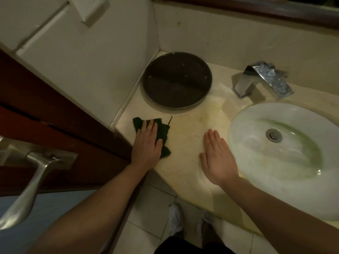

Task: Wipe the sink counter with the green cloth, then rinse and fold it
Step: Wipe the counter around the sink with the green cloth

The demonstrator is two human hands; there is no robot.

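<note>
The dark green cloth (163,131) lies crumpled on the cream sink counter (187,129) near its left corner. My left hand (147,142) presses flat on top of the cloth, fingers together, covering its middle. My right hand (218,158) rests palm down on the bare counter, fingers straight, just left of the white oval sink basin (256,162). It holds nothing. The chrome faucet (264,79) stands behind the basin.
A round dark tray (176,79) sits at the back left corner of the counter against the wall. A wooden door with a metal lever handle (31,176) stands at the left. My white shoes (176,219) are on the tiled floor below.
</note>
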